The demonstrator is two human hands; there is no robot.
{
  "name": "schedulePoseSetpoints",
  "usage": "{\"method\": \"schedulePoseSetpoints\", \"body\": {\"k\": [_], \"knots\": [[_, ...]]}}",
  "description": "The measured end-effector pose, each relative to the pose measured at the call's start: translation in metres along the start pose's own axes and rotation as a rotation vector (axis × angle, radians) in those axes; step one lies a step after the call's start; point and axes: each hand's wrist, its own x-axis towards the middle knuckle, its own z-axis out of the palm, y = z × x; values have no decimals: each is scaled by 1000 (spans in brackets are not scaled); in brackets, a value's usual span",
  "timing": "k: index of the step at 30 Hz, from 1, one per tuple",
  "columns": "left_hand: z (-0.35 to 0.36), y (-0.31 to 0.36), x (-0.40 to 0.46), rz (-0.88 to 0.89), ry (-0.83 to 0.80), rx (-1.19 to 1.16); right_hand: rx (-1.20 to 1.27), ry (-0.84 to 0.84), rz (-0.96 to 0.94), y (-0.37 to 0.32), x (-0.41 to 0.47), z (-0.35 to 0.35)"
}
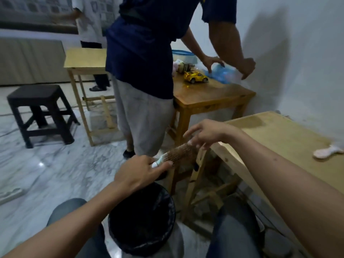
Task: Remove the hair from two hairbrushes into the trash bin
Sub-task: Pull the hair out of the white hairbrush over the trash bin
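Note:
My left hand [141,172] grips the pale handle of a hairbrush [178,154] whose head is matted with brown hair. The brush is held in the air above and just beyond the trash bin [143,216], which is lined with a black bag and stands between my knees. My right hand [206,135] hovers over the far end of the brush head, fingertips touching the hair there. A second, pinkish hairbrush [327,152] lies on the wooden table [279,138] at the right.
Another person [145,71] stands close ahead, working at a second wooden table [208,94] that carries a yellow toy car [195,77] and a blue bag. A black stool [41,112] and a light wooden stand [85,60] are on the marble floor at the left.

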Motion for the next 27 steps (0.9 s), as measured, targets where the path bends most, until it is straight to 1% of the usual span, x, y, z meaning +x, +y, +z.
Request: {"method": "schedulePoseSetpoints", "body": {"k": [3, 5, 8, 12, 15, 19, 23, 27], "knots": [[5, -36, -11, -43, -13, 85, -20, -61, -76, -6, 23, 41], [10, -58, -19, -67, -24, 142, -23, -59, -118, -8, 37, 69], [16, -84, -29, -109, -77, 198, 35, -42, -132, -9, 54, 107], [17, -107, -40, -153, -132, 234, 122, -55, -101, -8, 74, 145], [18, -122, -52, -191, -162, 251, 168, -97, -76, -4, 86, 166], [17, -139, -61, -198, -188, 295, 208, -131, -22, 1, 102, 190], [17, -152, -62, -234, -199, 346, 236, -75, 46, -2, 116, 206], [24, -158, -61, -290, -200, 344, 249, -25, 80, -11, 129, 215]]}}
